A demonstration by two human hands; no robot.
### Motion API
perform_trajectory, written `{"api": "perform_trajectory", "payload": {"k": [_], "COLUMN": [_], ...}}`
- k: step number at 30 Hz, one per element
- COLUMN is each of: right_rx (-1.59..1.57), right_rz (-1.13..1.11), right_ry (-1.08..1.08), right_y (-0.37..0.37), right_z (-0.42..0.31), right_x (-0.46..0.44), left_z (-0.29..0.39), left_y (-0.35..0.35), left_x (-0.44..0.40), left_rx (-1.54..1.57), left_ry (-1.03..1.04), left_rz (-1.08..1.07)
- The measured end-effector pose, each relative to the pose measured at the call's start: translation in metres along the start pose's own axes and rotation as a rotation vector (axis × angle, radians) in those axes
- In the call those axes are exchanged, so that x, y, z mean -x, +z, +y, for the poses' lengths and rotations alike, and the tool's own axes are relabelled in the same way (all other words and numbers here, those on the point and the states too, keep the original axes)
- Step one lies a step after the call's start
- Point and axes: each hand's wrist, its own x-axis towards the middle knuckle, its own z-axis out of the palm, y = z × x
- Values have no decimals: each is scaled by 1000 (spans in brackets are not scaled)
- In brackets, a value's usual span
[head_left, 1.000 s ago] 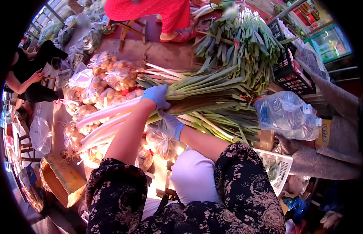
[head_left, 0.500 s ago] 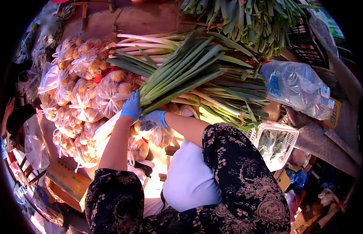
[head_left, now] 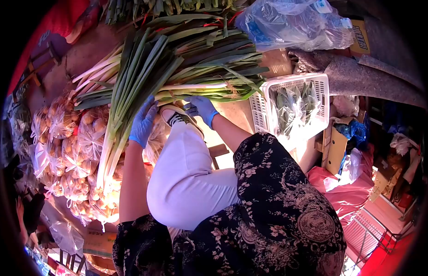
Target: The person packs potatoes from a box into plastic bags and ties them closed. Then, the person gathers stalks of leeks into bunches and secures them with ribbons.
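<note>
A bundle of long green onions lies slanted, white stems toward me, over the bagged produce on the left. My left hand, in a blue glove, is at the right edge of this bundle; its fingers stretch out along the leaves and do not wrap round them. At the near edge of a larger green onion pile is my right hand, also gloved in blue. Its fingers point left, slightly bent and apart, with nothing visible in them. Whether they touch the lowest stalks I cannot tell.
A white plastic crate holding bagged greens stands at the right. Behind it lies a large clear plastic bag. My shoe is just below the pile. A cardboard box sits at the right, and another person's hand shows at the far left.
The view has swung right. My left hand has loosened from the bundle, which now rests on the bags with its stems toward me. My right hand has moved right, away from the bundle.
</note>
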Motion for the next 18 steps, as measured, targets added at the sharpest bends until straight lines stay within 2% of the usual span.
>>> {"api": "perform_trajectory", "payload": {"k": [1, 3, 5, 9, 11, 13, 15, 18], "right_rx": [49, 108, 52, -26, 235, 979, 1183, 1379], "right_rz": [79, 102, 154, 353, 396, 620, 759, 603], "right_ry": [33, 5, -135, -340, -429, -682, -767, -398], "right_y": [-20, -62, -91, -101, -96, -106, -83, -66], "right_z": [-3, -12, -28, -100, -139, -157, -180, -210], "right_x": [10, 20, 14, -37, -80, -147, -173, -199], "left_z": [16, 35, 46, 50, 49, 49, 54, 57], "left_y": [7, 27, 42, 46, 45, 42, 38, 31], "left_x": [-9, -19, -21, -34, -41, -48, -58, -76], "left_rx": [159, 150, 207, 318, 363, 389, 430, 427], "left_ry": [-87, -74, -82, -140, -145, -170, -190, -233], "left_rz": [-87, -144, -128, -90, -64, -36, -22, -9]}}
